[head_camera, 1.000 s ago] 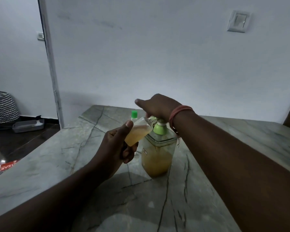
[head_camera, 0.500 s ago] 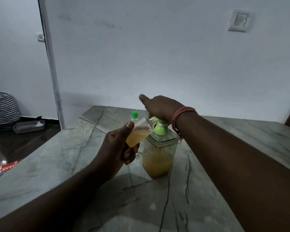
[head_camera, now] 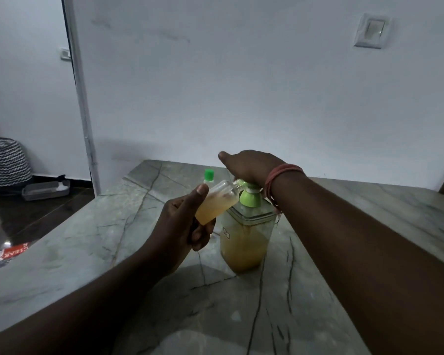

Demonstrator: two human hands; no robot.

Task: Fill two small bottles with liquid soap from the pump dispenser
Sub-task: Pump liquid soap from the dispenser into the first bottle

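The left hand (head_camera: pixel 182 221) grips the tilted, part-filled small bottle (head_camera: pixel 217 202) around its body, neck at the pump dispenser (head_camera: pixel 246 234) spout, while the right hand (head_camera: pixel 249 166) presses the pump head with fingers extended; the light, likely slippery plastic favours a mid-body hold.

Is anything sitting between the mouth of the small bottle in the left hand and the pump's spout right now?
Nothing visible does. The left hand holds the small bottle tilted, its open mouth right at the pump dispenser spout under the right hand. The green-capped bottle stands behind, out of the way.
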